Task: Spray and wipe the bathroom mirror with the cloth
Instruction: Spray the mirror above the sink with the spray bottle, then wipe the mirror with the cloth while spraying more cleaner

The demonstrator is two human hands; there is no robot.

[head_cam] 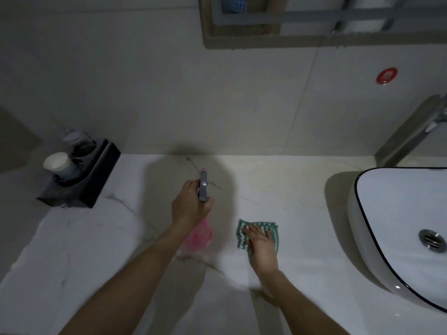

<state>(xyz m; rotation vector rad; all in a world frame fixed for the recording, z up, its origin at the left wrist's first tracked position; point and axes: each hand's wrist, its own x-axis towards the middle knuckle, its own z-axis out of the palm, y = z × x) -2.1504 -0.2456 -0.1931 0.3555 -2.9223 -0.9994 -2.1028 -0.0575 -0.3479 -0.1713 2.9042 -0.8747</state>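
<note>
A pink spray bottle (199,236) with a grey trigger head stands on the white marble counter (125,238). My left hand (189,205) grips its neck just under the trigger. To the right a green-and-white striped cloth (242,232) lies flat on the counter. My right hand (260,241) rests on top of it with fingers spread and mostly straight. The lower edge of the mirror (314,20) shows at the top of the view, above the tiled wall.
A white basin (387,213) with a dark rim and metal drain sits at the right, a tap (435,119) above it. A black holder (79,180) with cups stands at the back left. A red round sticker (386,75) is on the wall.
</note>
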